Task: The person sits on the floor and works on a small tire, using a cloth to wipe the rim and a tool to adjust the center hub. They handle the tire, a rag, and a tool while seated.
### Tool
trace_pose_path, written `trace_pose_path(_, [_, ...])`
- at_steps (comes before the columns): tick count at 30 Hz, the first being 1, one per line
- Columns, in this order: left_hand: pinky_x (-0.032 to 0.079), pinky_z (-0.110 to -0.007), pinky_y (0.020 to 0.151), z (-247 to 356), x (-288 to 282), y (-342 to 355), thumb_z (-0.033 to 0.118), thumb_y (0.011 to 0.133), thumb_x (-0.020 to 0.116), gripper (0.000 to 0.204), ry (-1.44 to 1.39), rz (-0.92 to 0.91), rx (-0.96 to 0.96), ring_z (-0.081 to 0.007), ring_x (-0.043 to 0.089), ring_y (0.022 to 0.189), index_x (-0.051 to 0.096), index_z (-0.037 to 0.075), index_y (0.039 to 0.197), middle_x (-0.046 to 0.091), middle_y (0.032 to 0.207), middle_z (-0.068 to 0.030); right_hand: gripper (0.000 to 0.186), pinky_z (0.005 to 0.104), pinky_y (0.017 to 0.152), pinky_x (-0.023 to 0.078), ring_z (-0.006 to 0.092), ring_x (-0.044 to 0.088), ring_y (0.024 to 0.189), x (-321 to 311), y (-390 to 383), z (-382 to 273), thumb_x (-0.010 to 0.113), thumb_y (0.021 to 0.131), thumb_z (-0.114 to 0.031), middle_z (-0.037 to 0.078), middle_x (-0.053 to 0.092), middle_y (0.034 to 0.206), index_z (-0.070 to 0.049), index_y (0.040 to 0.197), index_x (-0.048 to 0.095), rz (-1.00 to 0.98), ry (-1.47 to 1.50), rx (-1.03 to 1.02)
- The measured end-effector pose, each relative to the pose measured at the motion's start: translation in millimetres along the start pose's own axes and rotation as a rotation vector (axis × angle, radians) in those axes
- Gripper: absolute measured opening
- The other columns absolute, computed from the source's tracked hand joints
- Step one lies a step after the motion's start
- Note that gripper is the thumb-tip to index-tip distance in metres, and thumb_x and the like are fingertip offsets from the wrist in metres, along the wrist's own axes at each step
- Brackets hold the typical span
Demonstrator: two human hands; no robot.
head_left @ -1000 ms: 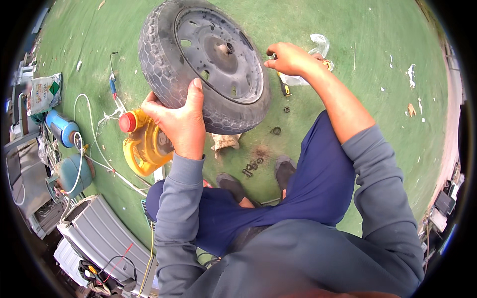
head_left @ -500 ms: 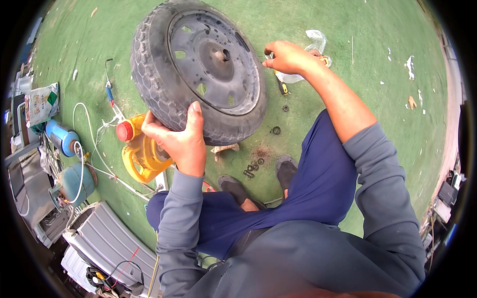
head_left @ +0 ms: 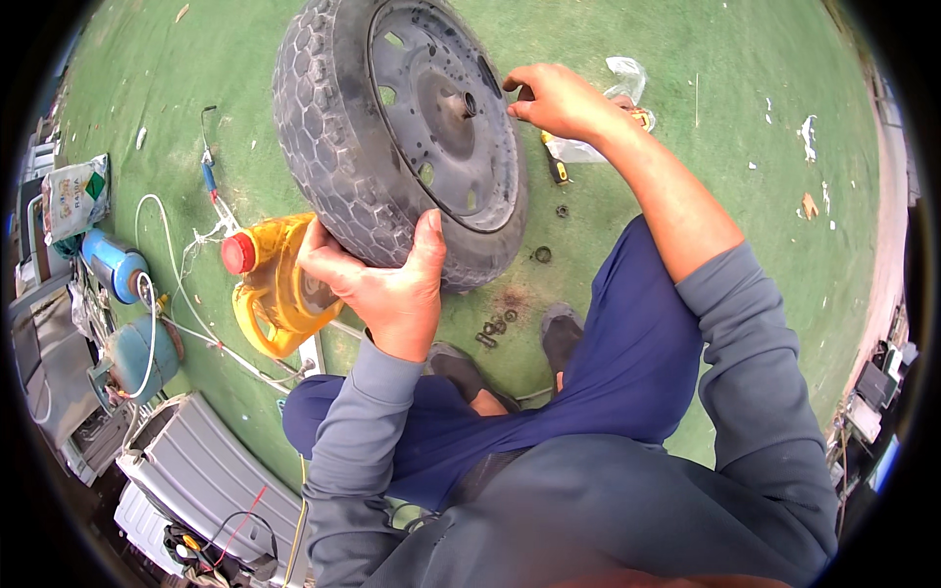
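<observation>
A black-tyred wheel (head_left: 338, 162) with a dark grey metal disc is held up tilted before me. Its honeycomb-like tread faces left, and a short axle (head_left: 469, 105) sticks out of the hub. My left hand (head_left: 382, 289) grips the tyre's lower edge, thumb on the sidewall, its other fingers partly hidden underneath. At the wheel's right edge is my right hand (head_left: 569, 103), its fingers curled in. Something dark shows between thumb and forefinger, too small to name; whether the fingertips touch the tyre is unclear.
Between my feet and the wheel lie small nuts and bolts (head_left: 495, 328) and a dark ring (head_left: 541, 255). A yellow-black tool handle (head_left: 557, 169) lies by a clear plastic bag (head_left: 627, 78). At left stand a yellow jug (head_left: 279, 279), blue canister (head_left: 116, 265) and teal cylinder (head_left: 142, 358).
The wheel has turned and shifted slightly right, so more of its tread shows. My left hand has moved right with it. My right hand has risen a little.
</observation>
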State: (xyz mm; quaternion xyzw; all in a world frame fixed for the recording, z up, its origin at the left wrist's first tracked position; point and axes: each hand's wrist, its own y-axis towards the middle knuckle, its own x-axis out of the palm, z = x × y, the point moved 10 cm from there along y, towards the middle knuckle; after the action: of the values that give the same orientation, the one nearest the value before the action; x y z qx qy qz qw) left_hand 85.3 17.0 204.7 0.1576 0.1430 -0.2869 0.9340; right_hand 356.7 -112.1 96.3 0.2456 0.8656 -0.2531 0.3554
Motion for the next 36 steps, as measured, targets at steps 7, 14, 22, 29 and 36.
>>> trace_pose_path(7, [0.039, -0.044, 0.113, -4.3, -1.2, 3.8, 0.018, 0.075, 0.095, 0.097, -0.086, 0.039, -0.030, -0.0279, 0.048, 0.129, 0.029, -0.003, 0.142, 0.044, 0.139, -0.0200, 0.044, 0.0446, 0.092, 0.055, 0.0364, 0.072, 0.104, -3.2, -5.4, 7.5, 0.075, 0.092, -0.024, 0.021, 0.076, 0.110, 0.000, 0.128, 0.068, 0.000, -0.093, 0.011])
trace_pose_path(14, [0.036, -0.041, 0.116, -22.6, -15.2, 9.4, 0.017, 0.082, 0.091, 0.091, -0.102, 0.002, -0.050, -0.0255, 0.046, 0.133, 0.027, -0.002, 0.144, 0.042, 0.146, -0.0177, 0.043, 0.0456, 0.093, 0.055, 0.0377, 0.071, 0.105, -6.6, -7.8, 4.4, 0.076, 0.092, -0.026, 0.022, 0.075, 0.111, 0.000, 0.125, 0.069, -0.015, -0.069, 0.009])
trace_pose_path(22, [0.035, -0.042, 0.117, -21.7, -18.0, 1.0, 0.016, 0.081, 0.091, 0.093, -0.070, -0.022, -0.024, -0.0257, 0.046, 0.133, 0.027, -0.002, 0.145, 0.042, 0.146, -0.0179, 0.042, 0.0460, 0.093, 0.055, 0.0380, 0.071, 0.105, -6.2, -6.2, 4.6, 0.076, 0.091, -0.027, 0.023, 0.075, 0.110, 0.000, 0.123, 0.070, -0.016, -0.073, -0.011])
trace_pose_path(29, [0.035, -0.043, 0.117, -14.1, -10.3, -3.2, 0.017, 0.079, 0.092, 0.096, -0.068, -0.027, -0.011, -0.0274, 0.046, 0.134, 0.026, -0.002, 0.145, 0.042, 0.146, -0.0193, 0.042, 0.0453, 0.094, 0.055, 0.0377, 0.071, 0.106, -5.3, -8.6, 17.4, 0.077, 0.091, -0.025, 0.023, 0.074, 0.112, 0.001, 0.123, 0.070, -0.014, -0.063, 0.000])
trace_pose_path(36, [0.035, -0.043, 0.116, -2.5, -1.1, -3.3, 0.019, 0.077, 0.094, 0.099, -0.071, -0.018, 0.017, -0.0279, 0.046, 0.133, 0.026, -0.002, 0.146, 0.042, 0.144, -0.0202, 0.040, 0.0418, 0.094, 0.055, 0.0314, 0.072, 0.106, -46.8, -9.8, -12.3, 0.074, 0.095, -0.030, 0.020, 0.076, 0.109, 0.000, 0.121, 0.072, 0.232, 0.210, 0.005])
